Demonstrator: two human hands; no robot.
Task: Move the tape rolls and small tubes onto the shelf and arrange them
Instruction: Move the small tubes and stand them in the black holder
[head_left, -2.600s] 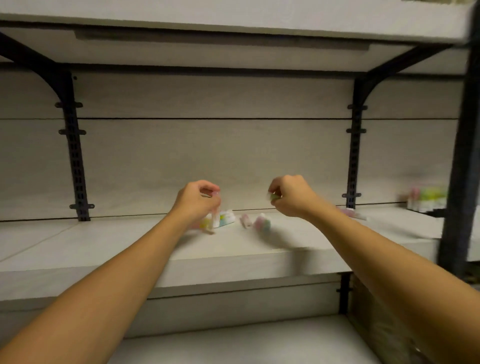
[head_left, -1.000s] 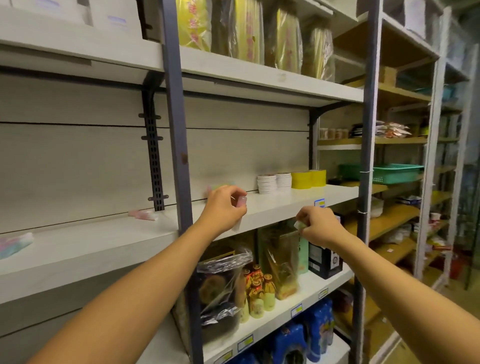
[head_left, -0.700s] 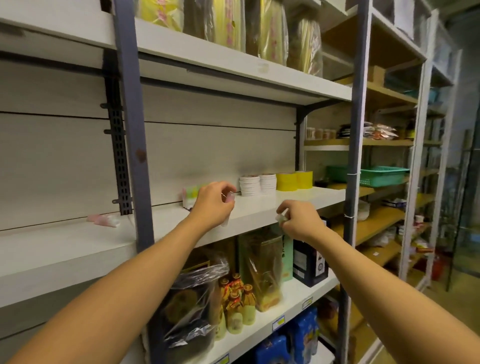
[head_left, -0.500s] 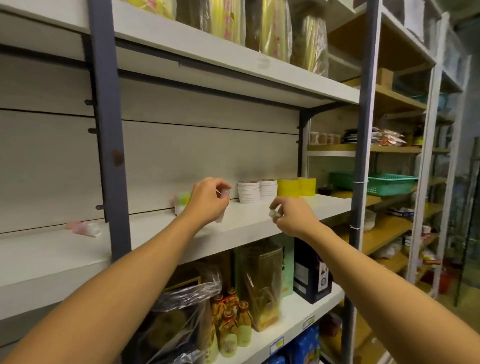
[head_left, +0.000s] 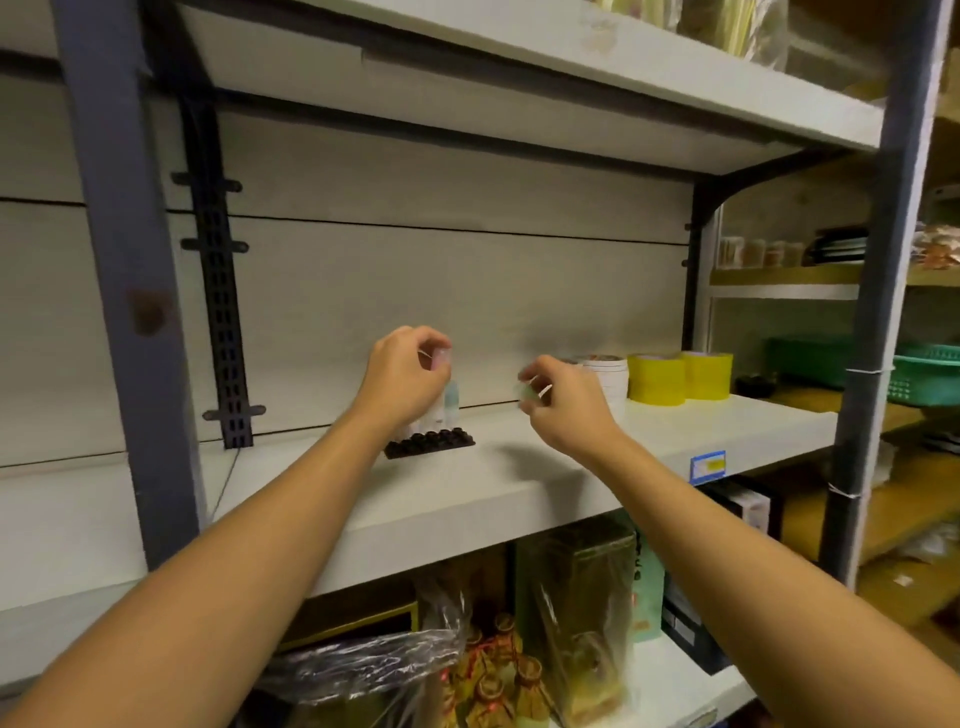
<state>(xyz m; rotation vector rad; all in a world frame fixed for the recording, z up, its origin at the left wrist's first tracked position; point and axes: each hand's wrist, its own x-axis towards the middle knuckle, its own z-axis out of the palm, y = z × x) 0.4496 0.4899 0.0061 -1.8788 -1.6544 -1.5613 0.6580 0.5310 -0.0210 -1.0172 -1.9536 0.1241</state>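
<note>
Hands (head_left: 402, 374) (head_left: 563, 408) — small translucent tubes (head_left: 442, 358) pinched over matte white shelf (head_left: 519, 467).

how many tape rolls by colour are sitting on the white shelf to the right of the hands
yellow tape rolls: 2 stacks side by side, rolls per stack not countable
white tape rolls: 1 stack clearly seen, another partly hidden behind the right hand
total: 4 stacks, if the hidden one is a stack

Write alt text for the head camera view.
Two bare hands reach over a white shelf: the left hand pinches a small pink tube above a black holder, the right hand pinches a small greenish tube. White and yellow tape rolls stand further right.
</note>
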